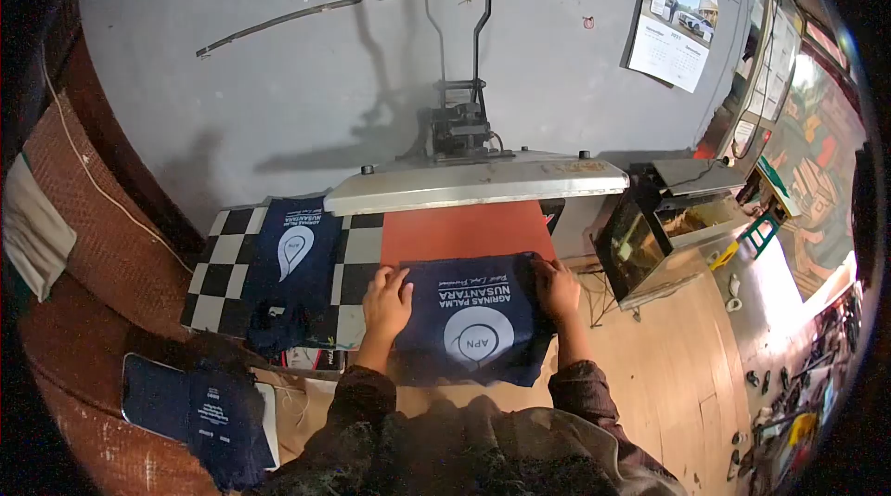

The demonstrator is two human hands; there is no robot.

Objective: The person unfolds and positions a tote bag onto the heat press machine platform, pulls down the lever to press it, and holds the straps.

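A dark blue cloth with a white printed logo and lettering (427, 324) lies over the front of the red-orange pad (459, 233) of a heat press. My left hand (388, 301) rests at its left edge, fingers slightly apart. At the cloth's upper right corner is my right hand (557, 288), its fingers closed on the edge. The silver upper plate of the press (478, 182) stands raised above the back of the pad.
Another printed blue cloth (320, 250) lies on the checkered table (357, 250) to the left. More dark cloth (218, 422) is at the lower left. A glass-sided box (640, 241) stands right of the press. A calendar (673, 23) hangs on the wall.
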